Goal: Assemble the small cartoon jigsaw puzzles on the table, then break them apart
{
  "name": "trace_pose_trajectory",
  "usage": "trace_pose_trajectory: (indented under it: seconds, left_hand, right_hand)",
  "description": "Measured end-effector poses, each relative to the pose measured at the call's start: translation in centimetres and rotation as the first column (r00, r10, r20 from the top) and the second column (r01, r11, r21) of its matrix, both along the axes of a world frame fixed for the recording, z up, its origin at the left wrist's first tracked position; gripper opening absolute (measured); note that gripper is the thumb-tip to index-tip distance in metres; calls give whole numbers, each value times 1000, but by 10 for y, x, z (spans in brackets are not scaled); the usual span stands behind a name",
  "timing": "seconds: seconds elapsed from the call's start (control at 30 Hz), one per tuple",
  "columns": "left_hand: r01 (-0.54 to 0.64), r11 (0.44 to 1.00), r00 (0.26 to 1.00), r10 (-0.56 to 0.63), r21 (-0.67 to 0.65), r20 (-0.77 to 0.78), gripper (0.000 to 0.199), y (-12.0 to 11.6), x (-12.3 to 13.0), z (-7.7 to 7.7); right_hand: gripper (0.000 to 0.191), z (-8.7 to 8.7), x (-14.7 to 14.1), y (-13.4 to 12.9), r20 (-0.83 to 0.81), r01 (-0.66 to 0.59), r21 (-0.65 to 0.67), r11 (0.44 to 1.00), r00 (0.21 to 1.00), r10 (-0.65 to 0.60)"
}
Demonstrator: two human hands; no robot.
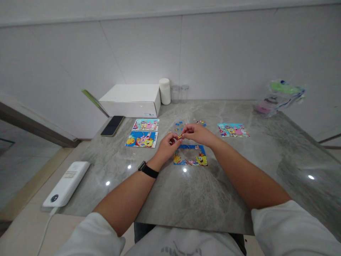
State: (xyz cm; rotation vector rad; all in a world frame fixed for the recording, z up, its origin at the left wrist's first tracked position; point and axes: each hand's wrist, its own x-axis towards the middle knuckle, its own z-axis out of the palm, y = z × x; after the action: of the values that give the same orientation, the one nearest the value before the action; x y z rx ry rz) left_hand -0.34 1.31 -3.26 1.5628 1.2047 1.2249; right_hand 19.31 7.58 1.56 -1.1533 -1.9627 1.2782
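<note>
The table (207, 199) is holding everything, and a big white box (128, 94) is sitting near 11 o'clock from the puzzle. The puzzle (201, 160) is lying flat near the table's front edge, in front of the person. Its outside part is showing bright colors most of the way around, so the rim is looking mostly done. Its middle is showing gray, so that part is looking not filled in. Two picture cards (141, 139) are lying at 10 o'clock and one more card (233, 130) at 2 o'clock, all looking whole. The left hand (165, 148) and right hand (199, 134) are coming close together at 11 o'clock, their fingers pinching one tiny piece (180, 136). More loose bits (179, 123) are lying around 12 o'clock, too small to count. So a good part is waiting.
</note>
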Motion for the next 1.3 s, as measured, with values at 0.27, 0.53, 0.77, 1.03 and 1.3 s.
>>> trace_pose_trajectory:
  seconds: [0.27, 0.53, 0.77, 1.03, 1.3]
  left_hand:
    - [-52, 998, 992, 56, -40, 112, 20, 6, -4, -5]
    - [-25, 999, 1000, 26, -47, 15, 18, 6, -7, -5]
    - [-8, 997, 998, 4, -71, -64, 18, 3, -7, -1]
    - [17, 994, 992, -31, -108, -125, 20, -9, -6, 12]
    - [86, 995, 957, -71, 43, -280, 14, -14, -13, 31]
  right_hand:
    - [16, -10, 0, 0, 174, -79, -24, 997, 981, 82]
    - [20, -5, -1, -3, 81, -106, -34, 994, 991, 108]
    - [15, -8, -2, -5, 79, -131, -63, 989, 988, 136]
    - [10, -1, -3, -13, 175, -122, -11, 992, 977, 122]
    - [9, -4, 7, -39, 212, -85, 38, 996, 974, 75]
